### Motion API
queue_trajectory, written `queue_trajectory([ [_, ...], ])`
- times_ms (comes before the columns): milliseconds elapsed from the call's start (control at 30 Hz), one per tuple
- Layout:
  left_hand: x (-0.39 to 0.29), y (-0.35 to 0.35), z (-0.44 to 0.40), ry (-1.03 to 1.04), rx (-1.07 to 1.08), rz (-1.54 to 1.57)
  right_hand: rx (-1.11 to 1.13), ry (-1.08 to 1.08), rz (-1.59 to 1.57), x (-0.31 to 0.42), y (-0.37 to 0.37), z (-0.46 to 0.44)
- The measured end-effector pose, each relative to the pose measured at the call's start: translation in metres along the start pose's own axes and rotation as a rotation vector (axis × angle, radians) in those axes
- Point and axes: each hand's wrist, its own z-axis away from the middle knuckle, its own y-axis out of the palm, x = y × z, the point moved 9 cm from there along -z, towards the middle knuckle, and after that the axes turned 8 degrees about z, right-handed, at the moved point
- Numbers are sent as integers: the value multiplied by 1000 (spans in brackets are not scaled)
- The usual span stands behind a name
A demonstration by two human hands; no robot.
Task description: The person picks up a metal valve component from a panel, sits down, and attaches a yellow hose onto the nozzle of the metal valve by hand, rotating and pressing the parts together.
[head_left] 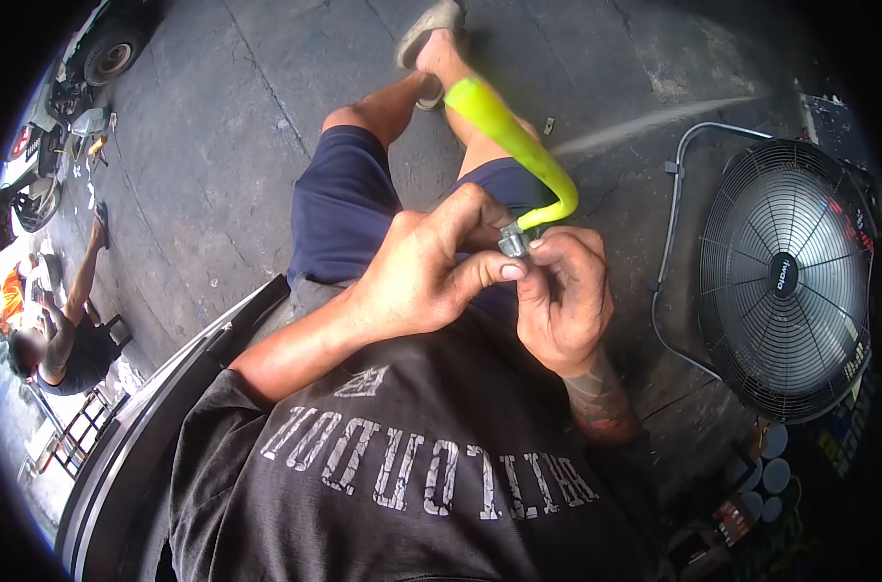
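Observation:
A small grey connector [513,240], which looks like an electrical plug, sits between my fingertips in front of my lap. From it a bright yellow-green sleeve [518,145] bends sharply, then runs up and left over my leg, its wider end hanging free. My left hand [421,267] is closed, with thumb and forefinger pinching the connector from the left. Against its right side, the thumb and fingers of my right hand [567,296] are pinched too, also holding it. My fingers hide part of the connector, so its lower face cannot be made out.
A large round fan [784,276] on a tubular metal stand [666,242] is close on my right. At far left another person [67,339] sits near parked motorcycles [38,199]. A vehicle wheel [113,60] is at upper left. Several pale round containers [775,475] lie at lower right.

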Motion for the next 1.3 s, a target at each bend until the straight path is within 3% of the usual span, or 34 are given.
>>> queue_trajectory([
  [200,2,-1,0,-44,0,2,31,-68,76,6,1,-1],
  [500,10,-6,0,-38,-17,13,57,18,-57,2,-2,-10],
  [667,-14,-7,-5,271,24,-124,170,178,-331,-16,6,-3],
  [867,-3,3,-1,216,147,20,132,300,-643,-22,13,8],
  [1167,-7,10,-1,290,85,58,125,299,-523,-23,5,8],
  [1300,-5,10,-2,264,89,101,113,118,-415,-15,-1,-2],
])
